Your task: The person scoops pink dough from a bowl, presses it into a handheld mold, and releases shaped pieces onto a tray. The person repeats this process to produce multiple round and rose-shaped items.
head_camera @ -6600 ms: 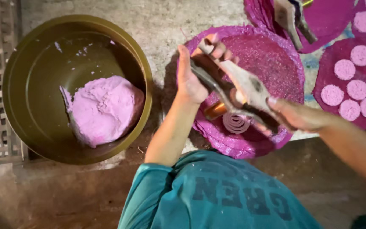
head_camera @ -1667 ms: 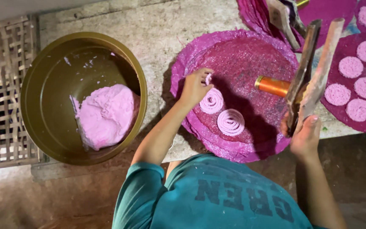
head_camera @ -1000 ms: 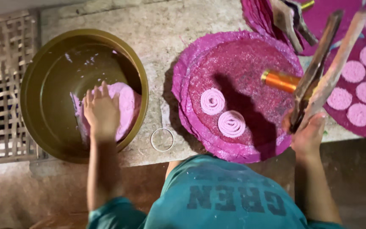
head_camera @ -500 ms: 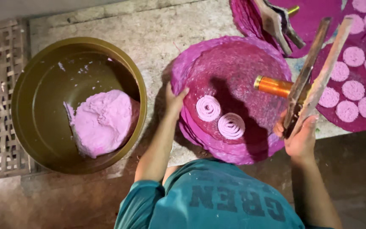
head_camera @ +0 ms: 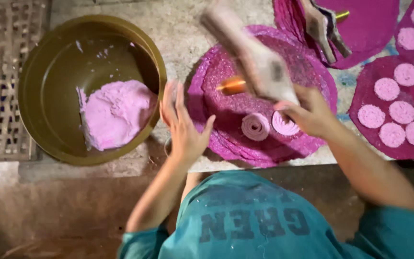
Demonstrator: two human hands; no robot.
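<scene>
From my head camera, looking straight down: my right hand (head_camera: 312,112) is wrapped around the lower end of the wooden press (head_camera: 255,57), and it's blurred with motion. Its long axis runs on a diagonal, from my grip near the middle of the frame up and away to the left, the far end pointing toward the top edge. An orange cylinder (head_camera: 232,85) sticks out sideways from it, pointing left. The press hangs over the round pink mat (head_camera: 216,91) right in front of me.

My left hand (head_camera: 183,122) is open, fingers spread and pointing away from me, palm empty, just beside the mat's left edge and near the rim of the olive-green basin (head_camera: 34,72).

Count time. Two pink spiral coils (head_camera: 257,126) lie on the mat, side by side, touching or nearly so, the right one just under my right hand. One lump of pink dough (head_camera: 116,112) sits in the basin, against its right wall. On the mat at far right (head_camera: 360,91) I count about nine flat pink discs (head_camera: 389,88), some cut by the frame. A second wooden press (head_camera: 324,26) rests on the mat at the top. A woven lattice (head_camera: 1,86) lies at far left.
</scene>
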